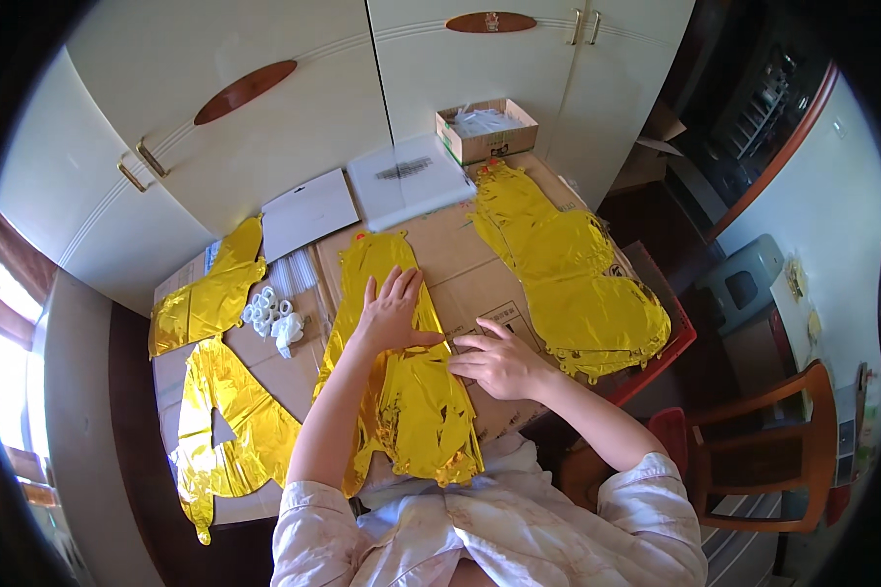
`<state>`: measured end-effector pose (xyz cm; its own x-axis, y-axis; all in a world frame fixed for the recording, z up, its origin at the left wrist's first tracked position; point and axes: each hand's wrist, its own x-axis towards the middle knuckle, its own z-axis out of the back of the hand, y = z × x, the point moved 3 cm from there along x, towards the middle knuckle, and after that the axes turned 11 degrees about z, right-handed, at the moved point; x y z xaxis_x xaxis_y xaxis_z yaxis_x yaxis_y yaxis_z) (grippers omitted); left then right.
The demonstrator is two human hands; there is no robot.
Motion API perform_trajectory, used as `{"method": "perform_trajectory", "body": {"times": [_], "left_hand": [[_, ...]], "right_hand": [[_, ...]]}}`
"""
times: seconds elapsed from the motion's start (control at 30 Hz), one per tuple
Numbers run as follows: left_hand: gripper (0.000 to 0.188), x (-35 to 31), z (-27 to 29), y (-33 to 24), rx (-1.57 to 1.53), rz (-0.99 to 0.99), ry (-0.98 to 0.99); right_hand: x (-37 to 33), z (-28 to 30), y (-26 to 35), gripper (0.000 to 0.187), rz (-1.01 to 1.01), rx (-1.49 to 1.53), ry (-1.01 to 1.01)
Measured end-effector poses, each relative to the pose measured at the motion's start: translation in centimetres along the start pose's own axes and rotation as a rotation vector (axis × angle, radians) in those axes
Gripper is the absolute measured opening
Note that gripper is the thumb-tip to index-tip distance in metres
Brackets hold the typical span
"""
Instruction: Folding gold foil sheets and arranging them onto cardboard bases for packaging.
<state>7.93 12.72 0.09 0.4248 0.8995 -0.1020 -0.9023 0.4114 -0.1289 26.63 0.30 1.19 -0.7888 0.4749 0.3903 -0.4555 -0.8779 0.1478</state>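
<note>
Smoothing looks partway: left hand (394, 311) spread on middle gold foil (421, 406), right hand (499, 362) at its side, neither gripping; crumples remain toward worktop's (452, 256) near edge.

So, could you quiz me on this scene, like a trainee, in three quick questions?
1. True or false: the left hand is gripping a white roll.
2. The open cardboard box stands: A, between the hands; B, near the white cabinets; C, on the chair.
3. Fill in: the cluster of white rolls lies to the ___ of the left hand.

Key: 1 false, it lies on gold foil; 2 B; 3 left.
</note>
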Motion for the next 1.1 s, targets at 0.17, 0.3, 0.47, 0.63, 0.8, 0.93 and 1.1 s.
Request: {"method": "perform_trajectory", "body": {"times": [0.17, 0.3, 0.47, 0.63, 0.8, 0.93, 1.1], "left_hand": [[0.122, 0.0, 0.0, 0.0, 0.002, -0.005, 0.009], [0.120, 0.1, -0.1, 0.2, 0.006, -0.012, 0.011], [0.121, 0.0, 0.0, 0.3, -0.047, -0.018, 0.018], [0.130, -0.3, 0.3, -0.1, -0.032, -0.010, -0.013], [0.135, -0.2, -0.1, 0.5, -0.101, -0.022, -0.042], [0.138, -0.2, 0.0, 0.5, -0.129, -0.026, -0.031], [0.130, -0.3, 0.3, 0.7, -0.134, -0.021, -0.035]], "right_hand": [[1.0, -0.1, -1.5, 0.023, -0.058, 0.030, -0.012], [1.6, -0.2, -2.5, 0.024, -0.058, 0.039, -0.041], [2.0, -0.2, -3.7, 0.023, -0.065, 0.044, -0.032], [2.4, -0.1, -3.7, 0.022, -0.054, 0.049, -0.039], [2.9, -0.4, -4.0, 0.021, -0.023, 0.022, -0.084], [3.9, -0.3, -4.5, 0.020, 0.000, -0.017, -0.118], [4.0, -0.2, -4.1, 0.018, 0.013, -0.021, -0.108]]}}
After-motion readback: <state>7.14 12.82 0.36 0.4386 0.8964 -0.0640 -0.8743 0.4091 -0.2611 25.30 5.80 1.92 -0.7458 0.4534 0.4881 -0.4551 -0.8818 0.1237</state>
